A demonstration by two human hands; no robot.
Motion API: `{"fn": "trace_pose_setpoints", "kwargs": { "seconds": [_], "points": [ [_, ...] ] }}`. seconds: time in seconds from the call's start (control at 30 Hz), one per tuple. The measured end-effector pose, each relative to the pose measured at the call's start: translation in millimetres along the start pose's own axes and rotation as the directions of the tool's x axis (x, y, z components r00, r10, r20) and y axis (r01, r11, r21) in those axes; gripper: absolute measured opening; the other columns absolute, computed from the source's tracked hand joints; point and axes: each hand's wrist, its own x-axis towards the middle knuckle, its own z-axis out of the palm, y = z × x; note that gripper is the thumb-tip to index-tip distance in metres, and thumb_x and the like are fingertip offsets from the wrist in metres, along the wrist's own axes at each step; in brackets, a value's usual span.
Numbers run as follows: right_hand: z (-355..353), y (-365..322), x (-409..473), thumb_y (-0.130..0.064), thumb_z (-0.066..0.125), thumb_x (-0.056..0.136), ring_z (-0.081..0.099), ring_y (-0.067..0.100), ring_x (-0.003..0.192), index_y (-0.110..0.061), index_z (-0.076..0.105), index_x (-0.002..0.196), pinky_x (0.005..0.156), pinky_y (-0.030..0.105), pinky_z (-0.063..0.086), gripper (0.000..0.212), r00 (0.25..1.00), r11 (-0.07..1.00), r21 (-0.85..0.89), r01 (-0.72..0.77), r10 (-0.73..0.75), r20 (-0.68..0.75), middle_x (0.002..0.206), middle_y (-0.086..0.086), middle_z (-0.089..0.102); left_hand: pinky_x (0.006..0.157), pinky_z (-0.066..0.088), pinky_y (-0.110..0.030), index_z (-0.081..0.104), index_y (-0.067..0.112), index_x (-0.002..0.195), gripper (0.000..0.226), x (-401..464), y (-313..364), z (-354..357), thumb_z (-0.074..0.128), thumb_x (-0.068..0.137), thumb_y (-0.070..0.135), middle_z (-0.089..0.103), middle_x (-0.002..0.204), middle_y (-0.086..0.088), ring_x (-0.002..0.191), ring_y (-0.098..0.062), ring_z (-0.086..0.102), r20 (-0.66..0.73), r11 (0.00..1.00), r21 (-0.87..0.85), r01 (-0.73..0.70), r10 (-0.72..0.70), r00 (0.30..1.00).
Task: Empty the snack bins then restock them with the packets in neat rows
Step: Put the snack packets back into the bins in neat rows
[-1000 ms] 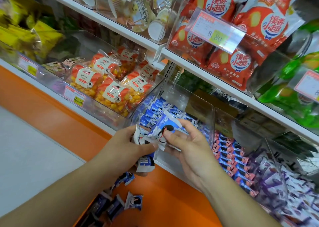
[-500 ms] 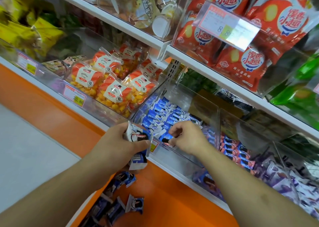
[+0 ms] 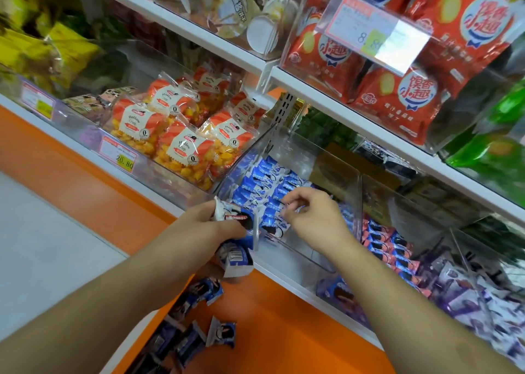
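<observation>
In the head view, two bare hands work at the front lip of a clear snack bin (image 3: 335, 174) on the lower shelf. The left hand (image 3: 204, 228) clamps a small bunch of blue-and-white packets (image 3: 237, 248), at least two, though the exact count is hidden by the fingers; it sits just outside the bin's front left corner. The right hand (image 3: 315, 217) reaches over the front wall with fingers curled, fingertips down among the rows of blue packets (image 3: 264, 194) inside; whether it pinches one I cannot tell. About three rows run back along the left side, and the bin's right half shows bare clear floor. Below, on the orange ledge (image 3: 284, 331), roughly five loose packets (image 3: 221, 332) lie scattered. Left of the bin, five orange-striped bags (image 3: 181, 149) show in the neighbouring bin
</observation>
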Motion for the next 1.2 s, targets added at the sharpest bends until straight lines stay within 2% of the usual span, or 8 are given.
{"fn": "trace_pose_setpoints", "kwargs": {
  "seconds": [0.17, 0.27, 0.33, 0.43, 0.57, 0.77, 0.93, 1.2],
  "points": [
    [-17.8, -30.2, -43.1, -0.015, 0.067, 0.101, 0.062, 0.003, 0.074, -0.02, 0.076, 0.102, 0.068, 0.022, 0.049, 0.01, 0.974, 0.947, 0.319, 0.03, -0.099, 0.204, 0.079, -0.009, 0.065, 0.059, 0.062, -0.037, 0.064, 0.018, 0.116, 0.024, -11.3, 3.6, 8.4, 0.068, 0.097, 0.004, 0.079, 0.09, -0.002, 0.081, -0.029, 0.079, 0.128, 0.997, 0.018, -0.077, 0.074, 0.989],
    [-21.8, -34.8, -57.5, -0.023, 0.07, 0.101, 0.068, 0.014, 0.077, -0.003, 0.069, 0.097, 0.07, 0.039, 0.053, 0.021, 0.929, 0.955, 0.296, -0.024, -0.088, 0.359, 0.083, 0.015, 0.069, 0.059, 0.061, -0.034, 0.067, 0.017, 0.116, 0.019, -15.9, 3.8, 10.4, 0.068, 0.097, 0.011, 0.079, 0.093, -0.005, 0.083, -0.029, 0.078, 0.167, 0.989, 0.074, -0.13, 0.117, 0.979],
    [-23.8, -36.2, -63.3, -0.018, 0.074, 0.098, 0.071, 0.016, 0.079, -0.002, 0.069, 0.099, 0.072, 0.041, 0.058, 0.017, 0.933, 0.944, 0.33, -0.019, -0.101, 0.345, 0.086, 0.019, 0.069, 0.059, 0.061, -0.034, 0.07, 0.024, 0.115, 0.018, -17.6, 3.4, 11.5, 0.07, 0.097, 0.019, 0.078, 0.098, -0.005, 0.082, -0.025, 0.078, 0.169, 0.976, 0.142, -0.162, 0.138, 0.976],
    [-25.5, -35.4, -67.4, -0.008, 0.078, 0.093, 0.074, 0.027, 0.083, -0.025, 0.067, 0.101, 0.075, 0.036, 0.065, 0.022, 0.973, 0.891, 0.445, -0.085, -0.021, 0.229, 0.099, 0.029, 0.06, 0.052, 0.058, -0.022, 0.066, 0.039, 0.103, 0.015, -18.2, 2.2, 13.9, 0.074, 0.095, 0.029, 0.074, 0.099, 0.003, 0.073, -0.011, 0.076, 0.11, 0.955, 0.251, -0.156, 0.132, 0.985],
    [-32.8, -27.3, -57.1, -0.006, 0.078, 0.093, 0.079, 0.033, 0.094, -0.009, 0.062, 0.129, 0.073, 0.042, 0.067, 0.04, 0.973, 0.811, 0.56, -0.17, 0.05, 0.224, 0.123, 0.021, 0.068, 0.047, 0.047, -0.025, 0.07, 0.03, 0.106, 0.011, -7.3, -4.0, 5.8, 0.074, 0.096, 0.033, 0.076, 0.101, -0.001, 0.052, -0.014, 0.059, 0.021, 0.944, 0.316, -0.098, 0.096, 0.995],
    [-34.6, -9.3, -30.1, -0.023, 0.082, 0.091, 0.072, 0.03, 0.071, -0.029, 0.069, 0.104, 0.073, 0.053, 0.062, 0.019, 0.996, 0.979, 0.193, -0.061, 0.072, -0.051, 0.104, 0.004, 0.071, 0.072, 0.062, -0.055, 0.073, 0.028, 0.099, 0.003, 1.7, -8.2, -3.5, 0.073, 0.097, 0.026, 0.077, 0.097, -0.006, 0.087, -0.038, 0.075, -0.082, 0.958, 0.286, -0.037, 0.063, 0.995],
    [-21.2, 0.1, -3.6, -0.028, 0.077, 0.095, 0.063, 0.009, 0.074, -0.033, 0.062, 0.109, 0.065, 0.027, 0.05, 0.022, 0.989, 0.968, -0.248, 0.022, 0.016, 0.149, 0.097, -0.003, 0.068, 0.063, 0.06, -0.042, 0.072, 0.027, 0.101, 0.005, 6.5, -10.1, -4.6, 0.07, 0.099, 0.023, 0.077, 0.102, 0.001, 0.086, -0.029, 0.075, -0.084, 0.951, 0.308, -0.02, 0.048, 0.995],
    [-10.3, -12.6, 16.0, -0.024, 0.089, 0.082, 0.072, 0.017, 0.08, -0.03, 0.056, 0.095, 0.078, 0.042, 0.061, 0.036, 0.967, 0.916, -0.384, 0.117, -0.017, 0.253, 0.084, -0.002, 0.072, 0.088, 0.062, -0.044, 0.071, 0.027, 0.101, 0.013, 11.9, -11.4, -7.6, 0.073, 0.095, 0.016, 0.078, 0.095, 0.01, 0.089, -0.016, 0.075, -0.047, 0.919, 0.39, -0.054, 0.078, 0.996]
  ]
}}
